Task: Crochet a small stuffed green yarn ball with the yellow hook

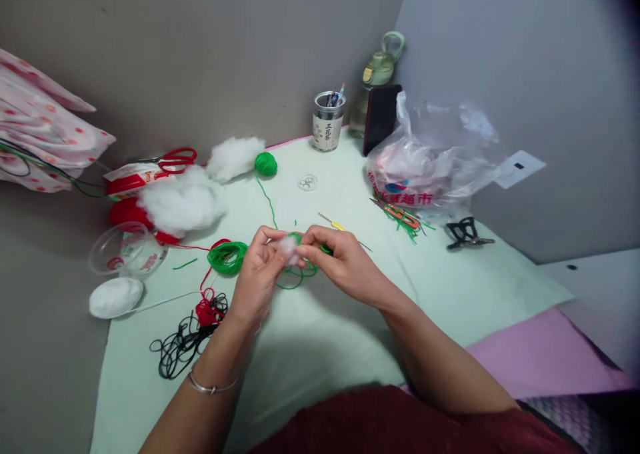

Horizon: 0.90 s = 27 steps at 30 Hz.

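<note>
My left hand (pixel 257 277) is closed around a small green crochet piece (pixel 295 237), with a tuft of white stuffing (pixel 289 249) showing at it. The thumb and fingers of my right hand (pixel 340 257) pinch at the tuft's right side; the exact grip is partly hidden by the fingers. Green yarn loops (pixel 293 284) hang just below both hands. Left of them lies a wound skein of green yarn (pixel 227 258). Behind my right hand rests a crochet hook with a yellow grip (pixel 337 225).
White stuffing (pixel 183 201), red-handled scissors (pixel 177 161) and a clear plastic tub (pixel 127 251) are at the left. Nearer lie a white yarn ball (pixel 116 297) and tangled black yarn (pixel 183 344). A plastic bag (pixel 435 157), orange snips (pixel 400 215) and a black claw clip (pixel 467 233) are at the right.
</note>
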### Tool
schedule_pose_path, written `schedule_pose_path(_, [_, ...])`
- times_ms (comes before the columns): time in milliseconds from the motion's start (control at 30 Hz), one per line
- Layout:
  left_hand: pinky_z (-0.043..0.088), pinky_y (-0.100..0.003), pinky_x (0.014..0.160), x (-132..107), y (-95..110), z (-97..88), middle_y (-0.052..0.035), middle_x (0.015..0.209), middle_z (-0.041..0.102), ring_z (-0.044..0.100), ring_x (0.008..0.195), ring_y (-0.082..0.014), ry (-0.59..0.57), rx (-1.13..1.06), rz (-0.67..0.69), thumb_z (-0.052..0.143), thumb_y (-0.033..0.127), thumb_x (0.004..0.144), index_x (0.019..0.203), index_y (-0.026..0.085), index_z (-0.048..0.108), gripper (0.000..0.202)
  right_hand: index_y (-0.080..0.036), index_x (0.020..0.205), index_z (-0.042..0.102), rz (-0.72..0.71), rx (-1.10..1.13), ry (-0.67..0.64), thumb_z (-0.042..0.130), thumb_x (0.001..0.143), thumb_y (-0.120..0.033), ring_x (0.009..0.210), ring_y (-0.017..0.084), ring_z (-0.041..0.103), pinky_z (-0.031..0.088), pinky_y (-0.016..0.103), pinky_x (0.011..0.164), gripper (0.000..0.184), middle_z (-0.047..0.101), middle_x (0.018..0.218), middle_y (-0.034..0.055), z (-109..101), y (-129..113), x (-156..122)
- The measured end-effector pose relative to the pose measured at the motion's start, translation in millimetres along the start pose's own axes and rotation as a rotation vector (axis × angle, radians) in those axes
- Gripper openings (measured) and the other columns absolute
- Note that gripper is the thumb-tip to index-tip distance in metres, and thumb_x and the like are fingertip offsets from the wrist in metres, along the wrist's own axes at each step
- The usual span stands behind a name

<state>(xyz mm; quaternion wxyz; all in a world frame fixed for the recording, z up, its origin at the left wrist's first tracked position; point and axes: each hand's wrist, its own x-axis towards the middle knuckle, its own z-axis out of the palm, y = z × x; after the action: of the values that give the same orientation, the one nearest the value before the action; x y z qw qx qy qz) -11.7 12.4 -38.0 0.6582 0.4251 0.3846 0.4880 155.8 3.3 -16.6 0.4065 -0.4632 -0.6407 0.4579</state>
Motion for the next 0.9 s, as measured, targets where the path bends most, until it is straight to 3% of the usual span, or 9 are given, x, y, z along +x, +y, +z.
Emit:
schedule_pose_path(100, [0.055,-0.026,0.063,2.7,-4.2,-2.4,-0.0009,0.083,0.075,0.065,0.058,-0.0120,0.004,0.053,0.065,0.087,0.041,0.079,0.092,0.021,0.059,0.037,-0.019,0.078,0.063,0.005,0.073,-0.083,0.054,0.098,-0.026,0.071,0.013,0.055,0.038,0.026,0.068,0.023,0.066,0.075,-0.0009,-2.0,-3.4,-1.2])
schedule_pose_path(233, [0.055,-0.026,0.062,4.0,-11.5,-0.6,-0.0039,0.089,0.075,0.068,0.068,-0.0147,0.107,0.160,0.229,0.085,0.043,0.081,0.088,0.021,0.057,0.036,-0.020,0.074,0.059,0.027,0.008,-0.019,0.056,0.097,-0.027,0.065,0.012,0.045,0.033,0.027,0.064,0.024,0.055,0.068,-0.0035,8.0,-4.1,-3.7])
schedule_pose_path(433, [0.057,-0.035,0.089,-1.8,-13.2,5.8,-0.0065,0.101,0.074,0.071,0.100,-0.0205,0.191,0.230,0.419,0.079,0.027,0.087,0.095,0.022,0.056,0.025,-0.020,0.066,0.053,0.073,0.218,0.045,0.064,0.092,-0.044,0.062,0.011,0.039,0.031,0.027,0.060,0.037,0.045,0.064,-0.0045,18.6,0.7,1.0])
schedule_pose_path(533, [0.054,-0.038,0.096,-5.9,-7.4,6.7,-0.0080,0.109,0.072,0.069,0.108,-0.0212,0.134,0.246,0.398,0.076,0.023,0.090,0.099,0.022,0.056,0.022,-0.020,0.064,0.053,0.091,0.198,0.106,0.069,0.086,-0.043,0.059,0.011,0.036,0.029,0.026,0.057,0.036,0.041,0.060,-0.0058,16.5,1.3,3.2])
schedule_pose_path(733, [0.055,-0.033,0.094,-10.3,9.0,0.3,-0.0098,0.125,0.071,0.069,0.113,-0.0197,-0.066,0.256,0.220,0.074,0.030,0.093,0.111,0.022,0.057,0.025,-0.020,0.063,0.053,0.047,0.038,0.243,0.066,0.082,-0.031,0.058,0.010,0.035,0.027,0.025,0.055,0.026,0.041,0.058,-0.0065,12.1,2.5,1.9])
schedule_pose_path(900, [0.058,-0.029,0.083,-4.3,6.4,-5.5,-0.0069,0.110,0.076,0.072,0.097,-0.0168,-0.052,0.186,0.211,0.075,0.030,0.093,0.101,0.022,0.060,0.019,-0.020,0.072,0.055,-0.038,-0.110,0.180,0.062,0.093,-0.034,0.057,0.009,0.038,0.029,0.025,0.056,0.025,0.047,0.061,-0.0064,9.5,1.9,-2.9])
